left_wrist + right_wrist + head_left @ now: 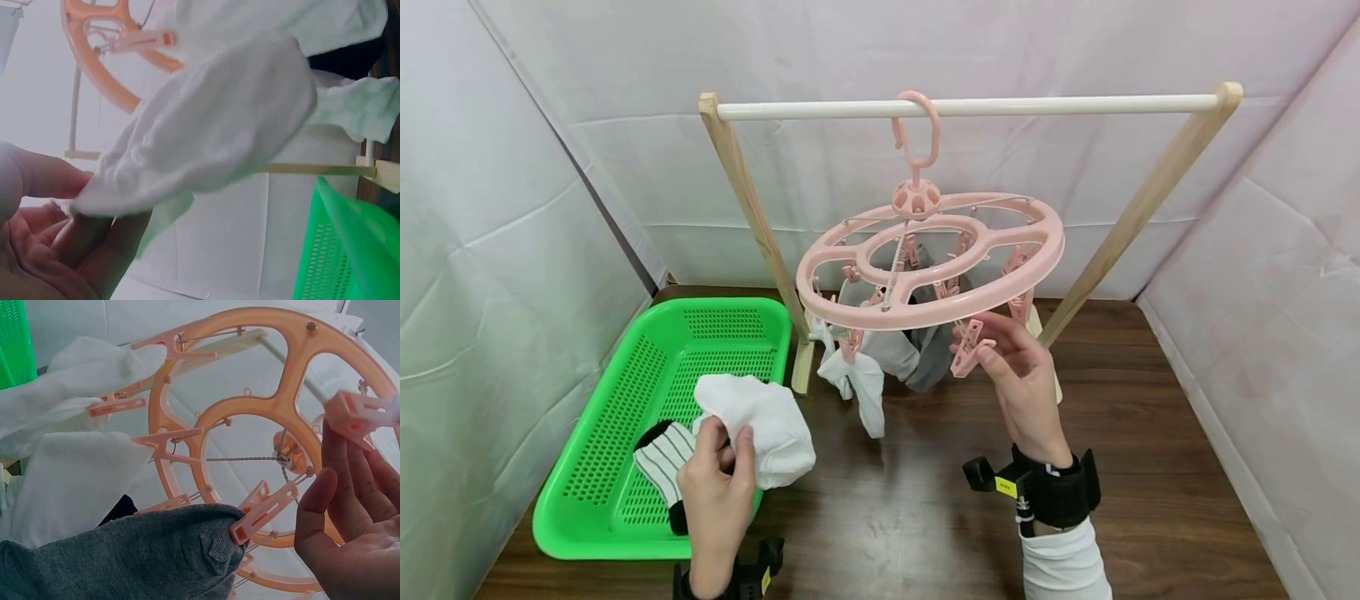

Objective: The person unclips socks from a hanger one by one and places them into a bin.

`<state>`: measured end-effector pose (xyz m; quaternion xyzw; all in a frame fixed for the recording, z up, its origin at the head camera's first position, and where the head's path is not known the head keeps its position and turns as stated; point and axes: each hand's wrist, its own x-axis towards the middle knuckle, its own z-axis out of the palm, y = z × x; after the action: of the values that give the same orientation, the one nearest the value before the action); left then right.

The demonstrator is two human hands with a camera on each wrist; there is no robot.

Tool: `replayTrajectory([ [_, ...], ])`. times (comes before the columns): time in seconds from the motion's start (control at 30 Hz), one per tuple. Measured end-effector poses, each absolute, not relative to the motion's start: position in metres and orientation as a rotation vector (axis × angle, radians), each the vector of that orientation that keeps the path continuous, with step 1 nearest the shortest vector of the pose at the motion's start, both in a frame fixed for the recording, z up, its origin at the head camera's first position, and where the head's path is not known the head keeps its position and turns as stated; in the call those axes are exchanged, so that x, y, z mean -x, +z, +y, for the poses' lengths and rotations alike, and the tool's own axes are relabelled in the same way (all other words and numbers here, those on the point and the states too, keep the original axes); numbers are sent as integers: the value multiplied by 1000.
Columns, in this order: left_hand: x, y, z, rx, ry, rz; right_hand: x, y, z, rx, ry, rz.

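A white sock (pixel 760 425) hangs from my left hand (pixel 718 492), pinched at one end between thumb and fingers beside the green basket. In the left wrist view the sock (pixel 212 119) stretches away from the fingertips. My right hand (pixel 1026 383) holds a pink clothespin (pixel 972 350) at the front right of the round pink drying hanger (pixel 925 315). That clothespin (pixel 356 419) shows at the fingertips in the right wrist view. Other clothespins on the hanger grip white socks (pixel 868 387) and a dark grey sock (pixel 144 547).
The green basket (pixel 576 533) at left contains a striped black-and-white sock (pixel 666 458). The hanger hooks over a white rod (pixel 1060 106) between wooden legs (pixel 1142 212). More clothespins (pixel 1021 279) dangle around the ring. White cloth walls (pixel 1285 250) surround the dark wooden table (pixel 1150 467).
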<state>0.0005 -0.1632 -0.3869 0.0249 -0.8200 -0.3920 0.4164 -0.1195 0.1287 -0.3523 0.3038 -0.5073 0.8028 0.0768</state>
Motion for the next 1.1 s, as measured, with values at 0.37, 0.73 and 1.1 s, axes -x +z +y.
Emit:
replayTrajectory([
  [0.37, -3, -383, -172, -266, -1069, -2007, 117, -353, 134, -884, 2380, -1502],
  [0.73, -5, -383, -174, -363, -1111, -2136, 115, -357, 137, -834, 2356, -1557],
  [1.1, -4, -385, -176, -376, -1085, -2151, 114, -358, 139, -885, 2368, -1544],
])
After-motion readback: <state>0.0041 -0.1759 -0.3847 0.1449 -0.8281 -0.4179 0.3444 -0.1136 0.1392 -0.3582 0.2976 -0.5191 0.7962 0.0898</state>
